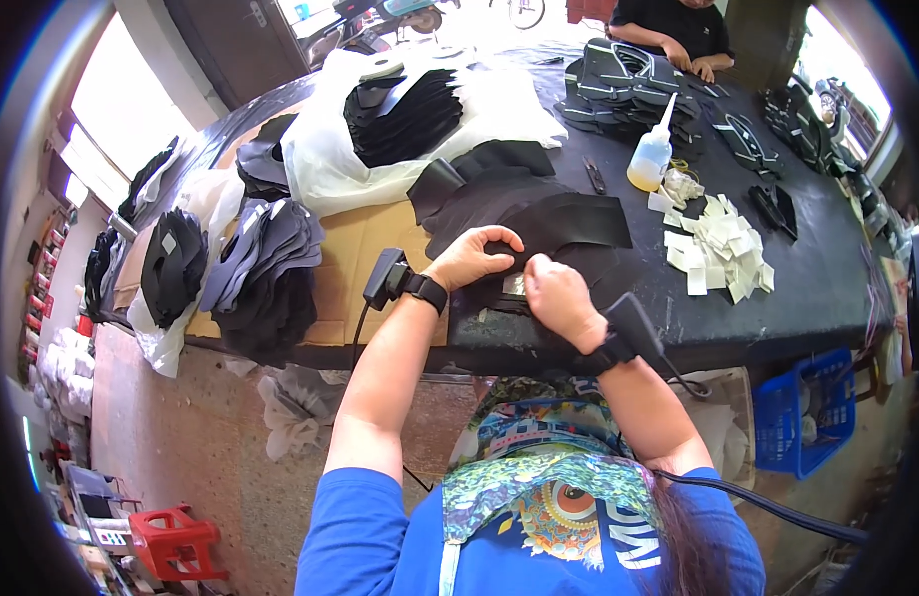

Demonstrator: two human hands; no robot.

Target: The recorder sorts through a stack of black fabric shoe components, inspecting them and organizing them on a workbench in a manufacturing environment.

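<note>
In front of me on the dark worktable, my left hand (471,260) curls its thumb and fingers at the near edge of a black sheet piece (569,221), apparently gripping it. My right hand (561,298) is closed in a pinch just beside it; what its fingers hold is hidden. Under and beyond both hands spread several overlapping black cut pieces (479,214), some smooth and some dull. A small pale patch (514,285) shows between the hands, too small to name.
White square pieces (720,248) lie heaped at right, near a nozzle bottle (650,159) with yellowish liquid. A cutter-like tool (595,176) lies beyond the sheets. Grey layered pieces (266,243) are stacked at left. A person (678,40) works across the table. A blue basket (805,412) stands at right.
</note>
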